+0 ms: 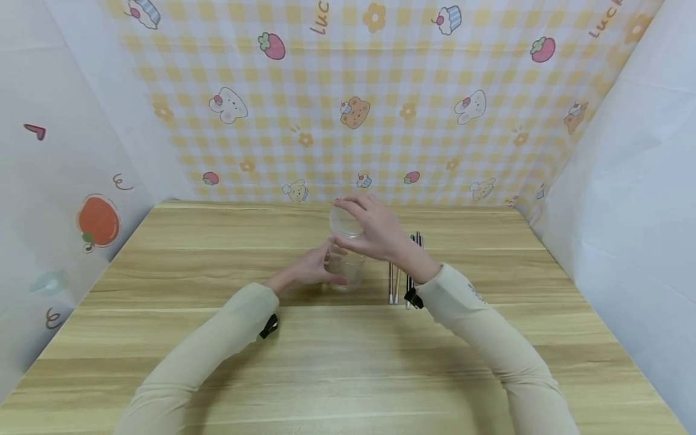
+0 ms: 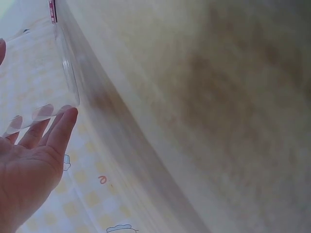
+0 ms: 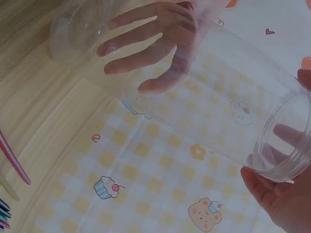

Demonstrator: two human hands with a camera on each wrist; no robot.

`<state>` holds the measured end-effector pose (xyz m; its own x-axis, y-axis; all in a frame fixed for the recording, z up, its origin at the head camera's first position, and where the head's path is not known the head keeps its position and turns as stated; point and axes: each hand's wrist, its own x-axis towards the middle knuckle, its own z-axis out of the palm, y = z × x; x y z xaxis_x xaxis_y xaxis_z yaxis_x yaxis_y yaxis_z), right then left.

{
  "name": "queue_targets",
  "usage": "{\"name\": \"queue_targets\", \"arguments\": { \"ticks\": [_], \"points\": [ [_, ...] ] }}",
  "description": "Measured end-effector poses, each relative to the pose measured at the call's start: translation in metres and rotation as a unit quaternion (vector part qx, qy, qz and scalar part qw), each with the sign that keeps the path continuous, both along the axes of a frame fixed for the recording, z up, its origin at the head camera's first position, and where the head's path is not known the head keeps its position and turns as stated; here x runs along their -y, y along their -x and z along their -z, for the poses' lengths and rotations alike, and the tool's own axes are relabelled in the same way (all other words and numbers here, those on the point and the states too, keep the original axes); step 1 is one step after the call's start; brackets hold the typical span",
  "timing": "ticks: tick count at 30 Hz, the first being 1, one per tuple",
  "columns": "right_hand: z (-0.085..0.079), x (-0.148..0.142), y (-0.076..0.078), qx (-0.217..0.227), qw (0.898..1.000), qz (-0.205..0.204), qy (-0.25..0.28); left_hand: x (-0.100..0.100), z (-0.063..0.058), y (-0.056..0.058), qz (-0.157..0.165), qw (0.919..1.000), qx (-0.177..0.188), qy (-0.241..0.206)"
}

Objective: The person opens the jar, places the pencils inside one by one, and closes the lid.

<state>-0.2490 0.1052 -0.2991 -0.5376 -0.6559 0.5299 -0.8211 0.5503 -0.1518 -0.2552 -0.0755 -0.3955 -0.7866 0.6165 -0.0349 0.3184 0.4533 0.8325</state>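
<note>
A clear plastic jar stands on the table, its walls see-through. My left hand grips its side, thumb and fingers around the lower part; in the left wrist view the fingertips press flat on the clear wall. Up at the jar's top, my right hand holds the round clear rim between thumb and fingers. Whether a separate lid sits on that rim, I cannot tell. Through the jar, the right wrist view shows the left hand with fingers spread.
Several thin coloured sticks, like pens or brushes, lie on the wooden table right of the jar, partly behind the right forearm. A checked, printed cloth rises at the table's back edge. White sheets flank both sides.
</note>
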Motion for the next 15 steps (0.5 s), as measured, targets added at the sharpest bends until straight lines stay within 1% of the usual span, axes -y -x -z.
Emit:
{"name": "queue_targets", "arguments": {
  "ticks": [1,3,7,9,10,12,13,15],
  "points": [
    [0.000,-0.001,0.001,0.003,1.000,-0.010,0.001,0.000,0.004,0.003,-0.002,1.0000,-0.001,0.001],
    [0.000,-0.003,0.003,0.012,0.999,-0.037,0.001,0.001,0.007,0.005,-0.003,1.0000,-0.005,-0.001],
    [-0.002,-0.009,0.009,0.034,0.994,-0.100,0.000,0.001,0.009,0.008,0.002,0.9999,-0.014,-0.007],
    [-0.004,-0.011,0.010,0.052,0.992,-0.117,-0.005,0.001,0.009,0.008,0.006,0.9998,-0.019,-0.009],
    [-0.005,-0.012,0.010,0.064,0.991,-0.116,-0.008,0.000,0.009,0.008,0.007,0.9997,-0.020,-0.011],
    [-0.007,-0.012,0.008,0.093,0.991,-0.096,-0.014,-0.001,0.009,0.008,0.006,0.9997,-0.023,-0.008],
    [-0.008,-0.011,0.006,0.102,0.992,-0.076,-0.018,-0.001,0.009,0.008,0.003,0.9997,-0.023,-0.005],
    [-0.009,-0.008,0.002,0.110,0.993,-0.024,-0.029,-0.001,0.008,0.006,-0.003,0.9999,-0.016,0.000]
  ]
}}
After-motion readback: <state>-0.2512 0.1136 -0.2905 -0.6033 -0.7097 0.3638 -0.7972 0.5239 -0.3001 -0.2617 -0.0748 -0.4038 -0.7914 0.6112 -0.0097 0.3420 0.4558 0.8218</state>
